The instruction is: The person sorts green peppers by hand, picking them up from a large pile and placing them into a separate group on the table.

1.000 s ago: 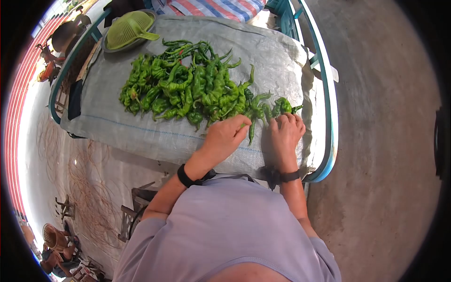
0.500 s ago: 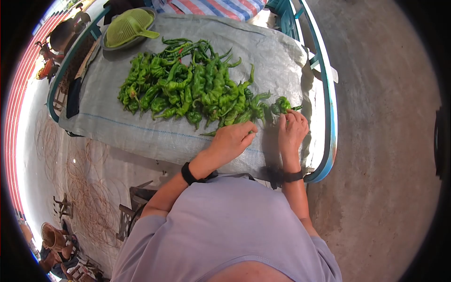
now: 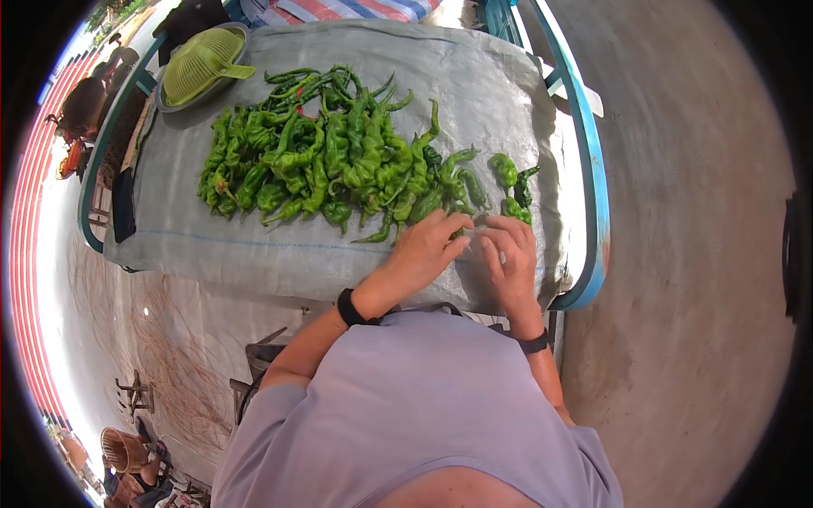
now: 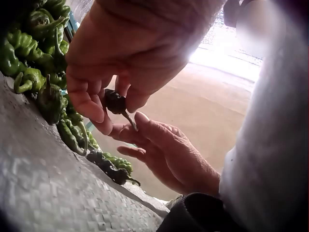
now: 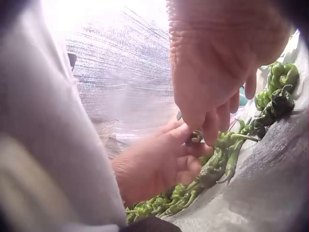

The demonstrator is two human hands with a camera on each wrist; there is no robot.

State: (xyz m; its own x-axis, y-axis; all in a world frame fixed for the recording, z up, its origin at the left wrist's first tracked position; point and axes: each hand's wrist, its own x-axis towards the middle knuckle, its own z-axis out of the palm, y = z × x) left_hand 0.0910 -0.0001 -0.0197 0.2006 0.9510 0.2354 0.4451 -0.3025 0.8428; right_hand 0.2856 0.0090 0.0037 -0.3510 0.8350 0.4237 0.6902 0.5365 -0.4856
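At near edge of sack-covered table [image 3: 254,245], left hand [image 3: 428,245] pinches small dark pepper [image 4: 115,101] between thumb and fingertips, stem pointing down; right hand [image 3: 508,250] just beside it, fingers loosely curled, fingertip touching stem; whether right hand grips anything, cannot tell; pepper mostly hidden by fingers in head view, blurred in right wrist view; beyond hands, pile of green peppers [image 3: 330,161] spread across sack; few darker peppers [image 3: 512,182] apart at right; far corner, green colander [image 3: 199,63] partly cut off; no readable writing.
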